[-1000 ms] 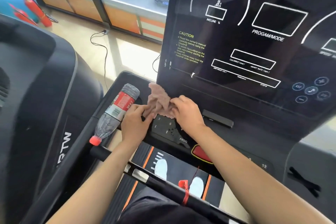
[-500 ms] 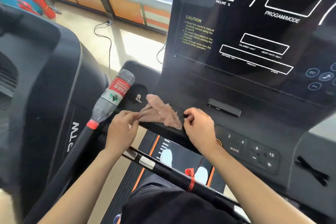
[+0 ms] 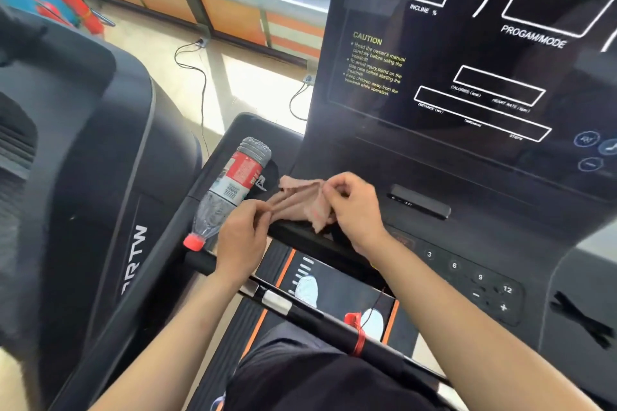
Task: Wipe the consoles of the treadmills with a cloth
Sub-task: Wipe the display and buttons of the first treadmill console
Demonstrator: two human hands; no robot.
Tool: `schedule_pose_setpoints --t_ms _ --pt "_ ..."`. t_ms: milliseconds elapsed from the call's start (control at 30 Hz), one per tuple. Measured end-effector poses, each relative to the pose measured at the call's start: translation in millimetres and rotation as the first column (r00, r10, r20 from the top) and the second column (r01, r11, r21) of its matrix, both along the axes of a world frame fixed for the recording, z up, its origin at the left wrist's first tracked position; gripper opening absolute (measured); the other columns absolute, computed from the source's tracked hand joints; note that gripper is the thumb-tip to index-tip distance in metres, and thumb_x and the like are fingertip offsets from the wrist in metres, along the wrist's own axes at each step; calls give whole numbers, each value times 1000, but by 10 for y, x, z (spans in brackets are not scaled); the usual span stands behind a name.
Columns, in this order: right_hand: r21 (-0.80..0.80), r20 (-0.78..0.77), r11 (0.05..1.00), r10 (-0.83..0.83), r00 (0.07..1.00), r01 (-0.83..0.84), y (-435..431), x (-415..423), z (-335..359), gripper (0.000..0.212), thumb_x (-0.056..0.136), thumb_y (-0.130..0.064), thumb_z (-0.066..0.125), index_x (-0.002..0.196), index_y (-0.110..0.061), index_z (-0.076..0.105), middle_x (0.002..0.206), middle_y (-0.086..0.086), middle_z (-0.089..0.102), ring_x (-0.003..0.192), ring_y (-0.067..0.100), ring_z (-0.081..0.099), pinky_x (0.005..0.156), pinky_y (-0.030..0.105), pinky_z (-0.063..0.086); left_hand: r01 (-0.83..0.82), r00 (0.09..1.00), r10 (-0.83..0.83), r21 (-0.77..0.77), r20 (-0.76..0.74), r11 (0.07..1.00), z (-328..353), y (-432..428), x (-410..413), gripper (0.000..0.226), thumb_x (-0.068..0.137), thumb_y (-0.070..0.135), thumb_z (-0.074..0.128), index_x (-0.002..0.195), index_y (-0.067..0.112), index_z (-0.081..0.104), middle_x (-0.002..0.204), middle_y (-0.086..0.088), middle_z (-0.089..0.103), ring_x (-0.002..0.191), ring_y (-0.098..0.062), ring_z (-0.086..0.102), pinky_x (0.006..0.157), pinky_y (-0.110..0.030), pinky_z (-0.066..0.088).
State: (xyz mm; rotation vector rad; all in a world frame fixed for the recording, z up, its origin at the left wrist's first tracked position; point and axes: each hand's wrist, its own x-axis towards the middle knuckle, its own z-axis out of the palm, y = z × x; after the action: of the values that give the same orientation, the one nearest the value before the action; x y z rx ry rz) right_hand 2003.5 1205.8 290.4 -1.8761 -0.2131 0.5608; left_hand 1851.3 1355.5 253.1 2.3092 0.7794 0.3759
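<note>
A crumpled pinkish-brown cloth (image 3: 302,200) is stretched between my two hands just above the lower left part of the black treadmill console (image 3: 467,170). My left hand (image 3: 242,237) pinches the cloth's left end. My right hand (image 3: 354,203) pinches its right edge, fingers curled over it. The tall dark display panel (image 3: 434,77) rises behind, with white outlines and yellow caution text. Number keys (image 3: 480,277) sit on the console to the right of my right wrist.
A plastic bottle (image 3: 230,190) with a red cap and red label lies tilted in the console's left cup holder. A black handlebar (image 3: 300,307) with a red cord crosses below my arms. Another black treadmill (image 3: 83,177) stands at the left. Cables (image 3: 200,77) trail on the floor.
Both hands lifted the cloth off the keypad and spread it out between them. My right hand moved up and left to the cloth's edge. The camera view shifted slightly.
</note>
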Motion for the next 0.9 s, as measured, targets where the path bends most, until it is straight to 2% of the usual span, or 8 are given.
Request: schedule_pose_setpoints --t_ms 67,200,367,467,567,633,767,900 --pt "-16 -78 998 -64 995 63 -28 66 14 14 95 -5 64 82 -11 65 72 3 67 49 13 63 50 36 58 -28 1000 28 -7 11 1000 2 -21 8 7 97 11 65 101 17 67 94 7 69 88 -16 63 80 -36 51" --pt "-531 239 844 233 943 -74 -204 66 -65 9 84 -14 65 89 -21 69 93 -1 65 83 27 66 76 41 56 31 1000 -31 56 -4 998 -80 -8 23 14 88 9 74 99 18 74 104 4 72 96 -20 62 86 -34 49" --pt "-437 457 891 337 823 -122 -222 -238 -100 5 84 -10 64 89 -13 66 93 2 59 88 25 57 75 40 52 59 997 -62 68 42 996 -70 11 -20 19 83 14 75 102 19 77 111 5 71 104 -18 63 91 -40 51" --pt "-417 534 900 355 767 -127 -304 -437 -170 13 82 -7 69 94 -13 68 98 1 62 90 26 56 77 35 51 164 978 -186 202 92 966 2 8 8 32 91 23 68 122 18 74 131 1 67 120 -22 60 102 -40 49" --pt "-438 602 896 352 717 -72 -546 -596 -222 23 82 -11 70 105 -16 70 106 0 63 97 26 57 84 37 52 413 909 -405 312 -94 856 29 -20 172 53 101 44 53 151 29 51 163 -5 42 149 -34 39 122 -47 31" --pt "-474 629 881 346 697 -9 -769 -694 -255 28 82 -18 72 110 -15 71 114 2 64 104 28 58 91 40 51 515 850 -438 296 -291 804 -36 -90 273 60 103 57 37 160 39 31 173 -5 19 158 -38 18 126 -55 19" --pt "-587 637 803 373 675 109 -1279 -1022 -359 40 83 -32 73 118 -13 71 129 9 64 118 35 58 96 47 48 582 797 -444 323 -410 746 -247 -198 311 63 103 64 25 162 42 22 174 -4 9 159 -40 11 125 -61 17" --pt "-703 569 652 276 774 284 -1677 -1209 -477 62 82 -49 69 135 -16 64 149 16 50 137 44 44 109 55 36 528 841 -402 387 -362 756 -271 -250 288 62 103 58 32 162 37 27 173 -5 17 157 -40 19 125 -60 17"
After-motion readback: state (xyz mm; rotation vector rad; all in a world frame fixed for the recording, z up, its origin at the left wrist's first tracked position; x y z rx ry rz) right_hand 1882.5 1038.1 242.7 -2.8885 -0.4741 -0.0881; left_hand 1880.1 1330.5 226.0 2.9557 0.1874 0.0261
